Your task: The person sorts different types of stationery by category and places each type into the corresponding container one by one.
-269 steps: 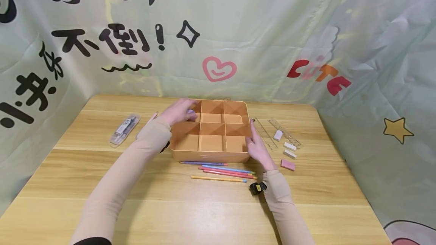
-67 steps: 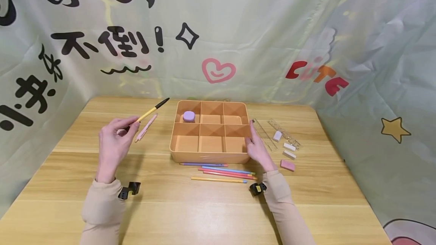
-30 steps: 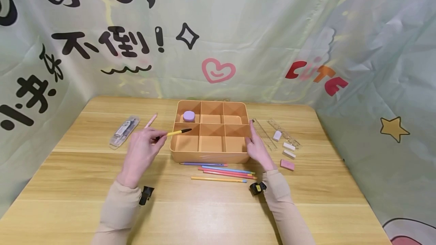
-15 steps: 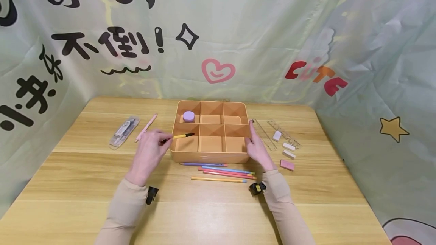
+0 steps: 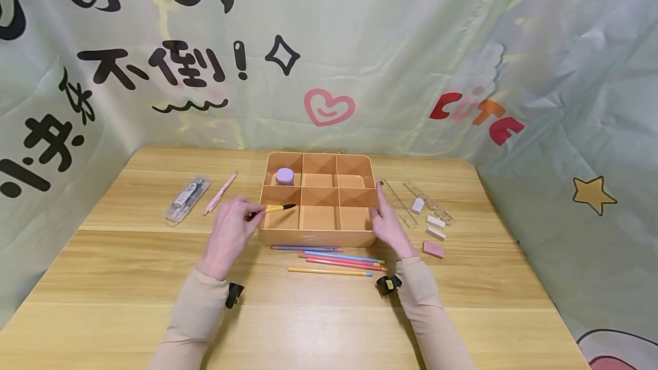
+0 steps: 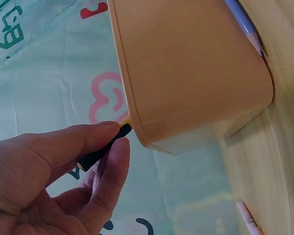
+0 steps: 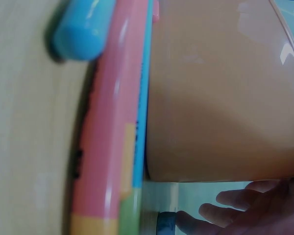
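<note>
In the head view the left hand point(image 5: 230, 236) pinches a yellow pen with black ends point(image 5: 277, 208) between thumb and fingertips. The pen reaches over the left wall of the orange six-part box point(image 5: 319, 237), above its front left compartment. Up close in the left wrist view, the left hand point(image 6: 63, 181) holds the black end point(image 6: 104, 148) beside the box rim. A purple item point(image 5: 285, 176) sits in the back left compartment. With fingers extended, the right hand point(image 5: 389, 224) rests against the box's right side; the right wrist view shows its fingers point(image 7: 220, 213) by the box wall point(image 7: 220, 98).
Left of the box lie a clear case point(image 5: 188, 200) and a pink pen point(image 5: 220, 193). Several pencils point(image 5: 329, 270) lie along its front. To the right are clear rulers point(image 5: 400, 203), white erasers point(image 5: 436, 221) and a pink eraser point(image 5: 433, 249). A printed cloth point(image 5: 390, 61) hangs behind.
The left hand picked up the yellow pen after leaving the purple item in the box, then moved right, bringing the pen over the front left compartment. The right hand has stayed put.
</note>
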Available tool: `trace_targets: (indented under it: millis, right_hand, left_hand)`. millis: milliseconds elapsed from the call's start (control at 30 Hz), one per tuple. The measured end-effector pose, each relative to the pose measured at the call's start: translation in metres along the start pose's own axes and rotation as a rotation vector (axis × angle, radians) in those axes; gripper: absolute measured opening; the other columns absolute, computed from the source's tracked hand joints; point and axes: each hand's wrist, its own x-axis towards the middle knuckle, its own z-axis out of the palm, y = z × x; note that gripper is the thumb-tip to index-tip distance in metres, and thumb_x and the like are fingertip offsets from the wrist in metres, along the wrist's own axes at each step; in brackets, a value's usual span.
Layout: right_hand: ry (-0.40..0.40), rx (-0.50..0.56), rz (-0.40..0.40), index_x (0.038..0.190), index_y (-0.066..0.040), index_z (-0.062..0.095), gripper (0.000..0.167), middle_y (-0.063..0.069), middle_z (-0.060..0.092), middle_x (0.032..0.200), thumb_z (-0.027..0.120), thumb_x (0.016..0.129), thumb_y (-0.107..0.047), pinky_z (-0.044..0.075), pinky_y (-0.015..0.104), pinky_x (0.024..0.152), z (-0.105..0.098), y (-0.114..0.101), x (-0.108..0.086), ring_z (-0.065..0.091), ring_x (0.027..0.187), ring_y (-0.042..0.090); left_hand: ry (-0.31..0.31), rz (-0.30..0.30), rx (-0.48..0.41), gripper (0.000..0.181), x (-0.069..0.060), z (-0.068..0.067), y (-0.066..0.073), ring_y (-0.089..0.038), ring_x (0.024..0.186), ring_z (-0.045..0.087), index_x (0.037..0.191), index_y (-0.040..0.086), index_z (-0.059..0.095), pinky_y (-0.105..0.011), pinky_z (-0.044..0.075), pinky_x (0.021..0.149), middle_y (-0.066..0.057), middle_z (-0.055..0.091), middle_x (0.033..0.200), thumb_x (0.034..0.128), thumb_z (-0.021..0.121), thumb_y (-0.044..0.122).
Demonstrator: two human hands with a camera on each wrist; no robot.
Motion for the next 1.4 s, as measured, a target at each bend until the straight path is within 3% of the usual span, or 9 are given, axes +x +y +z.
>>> trace_targets:
  millis: [167, 400, 467, 533, 600, 667, 933, 1133, 1400]
  right_hand:
    - [0.009, -0.005, -0.003, 0.161, -0.001, 0.0, 0.068, 0.029, 0.017, 0.165, 0.035, 0.103, -0.002, 0.037, 0.051, 0.105, 0.0, 0.001, 0.0, 0.051, 0.11, 0.044]
    - [0.009, -0.007, -0.003, 0.161, -0.001, -0.001, 0.069, 0.029, 0.017, 0.165, 0.036, 0.102, -0.001, 0.042, 0.048, 0.093, 0.0, 0.0, 0.0, 0.04, 0.064, 0.027]
    - [0.012, -0.001, -0.009, 0.161, -0.001, 0.0, 0.069, 0.03, 0.017, 0.165, 0.036, 0.102, -0.001, 0.044, 0.05, 0.097, 0.0, 0.0, 0.0, 0.05, 0.073, 0.033]
    - [0.014, 0.012, -0.013, 0.161, 0.0, 0.0, 0.069, 0.03, 0.016, 0.165, 0.036, 0.102, -0.001, 0.041, 0.053, 0.11, 0.0, 0.0, 0.0, 0.059, 0.102, 0.043]
    - [0.017, 0.023, -0.016, 0.161, 0.0, 0.0, 0.069, 0.03, 0.015, 0.165, 0.036, 0.102, -0.001, 0.032, 0.054, 0.12, 0.0, -0.001, 0.0, 0.047, 0.131, 0.045]
    - [0.02, 0.022, -0.021, 0.16, 0.002, 0.0, 0.069, 0.031, 0.016, 0.164, 0.036, 0.101, 0.0, 0.027, 0.056, 0.123, 0.0, -0.001, 0.0, 0.038, 0.142, 0.044]
    - [0.018, 0.027, -0.012, 0.161, 0.001, 0.0, 0.07, 0.031, 0.015, 0.164, 0.036, 0.101, 0.0, 0.026, 0.056, 0.124, 0.001, -0.001, 0.0, 0.038, 0.141, 0.044]
    - [0.014, 0.024, -0.013, 0.161, 0.001, 0.0, 0.069, 0.03, 0.016, 0.164, 0.036, 0.101, -0.001, 0.028, 0.054, 0.123, 0.0, -0.001, 0.0, 0.039, 0.141, 0.044]
    - [0.015, 0.007, -0.013, 0.161, 0.0, 0.0, 0.069, 0.031, 0.018, 0.164, 0.036, 0.102, -0.001, 0.038, 0.051, 0.106, 0.0, 0.0, 0.0, 0.051, 0.104, 0.046]
  left_hand:
    - [0.0, 0.001, -0.008, 0.012, -0.001, 0.002, -0.001, -0.017, 0.062, 0.055, 0.096, -0.003, 0.079, -0.02, 0.037, 0.055, -0.015, 0.072, 0.08, 0.0853, 0.077, 0.002]
    - [-0.009, 0.008, -0.014, 0.009, -0.001, 0.003, -0.004, -0.017, 0.063, 0.057, 0.093, -0.001, 0.08, -0.021, 0.039, 0.055, -0.013, 0.073, 0.079, 0.0849, 0.077, 0.003]
    - [-0.008, 0.013, -0.009, 0.009, -0.001, 0.004, -0.004, -0.017, 0.063, 0.058, 0.092, 0.0, 0.081, -0.021, 0.039, 0.056, -0.012, 0.073, 0.078, 0.0847, 0.077, 0.003]
    - [-0.006, 0.015, -0.007, 0.008, 0.0, 0.004, -0.005, -0.017, 0.063, 0.058, 0.091, 0.0, 0.081, -0.022, 0.039, 0.056, -0.012, 0.073, 0.077, 0.0845, 0.078, 0.003]
    - [-0.003, 0.013, -0.007, 0.008, 0.0, 0.005, -0.005, -0.018, 0.063, 0.059, 0.091, 0.0, 0.081, -0.023, 0.04, 0.056, -0.012, 0.074, 0.077, 0.0844, 0.078, 0.003]
    - [-0.002, 0.005, -0.005, 0.007, 0.0, 0.006, -0.005, -0.019, 0.064, 0.06, 0.09, 0.0, 0.081, -0.024, 0.041, 0.057, -0.012, 0.074, 0.077, 0.0845, 0.078, 0.003]
    - [-0.028, -0.003, 0.032, 0.008, -0.002, 0.01, -0.004, -0.023, 0.071, 0.066, 0.091, 0.001, 0.081, -0.033, 0.05, 0.062, -0.012, 0.075, 0.082, 0.0862, 0.076, 0.006]
    - [-0.039, 0.001, 0.046, 0.008, -0.001, 0.011, -0.004, -0.02, 0.068, 0.063, 0.09, 0.001, 0.081, -0.03, 0.049, 0.059, -0.011, 0.073, 0.081, 0.0854, 0.077, 0.005]
    - [-0.087, -0.007, 0.044, 0.004, -0.002, 0.01, -0.004, -0.02, 0.073, 0.063, 0.087, 0.002, 0.081, -0.031, 0.053, 0.063, -0.009, 0.07, 0.082, 0.0842, 0.077, 0.003]
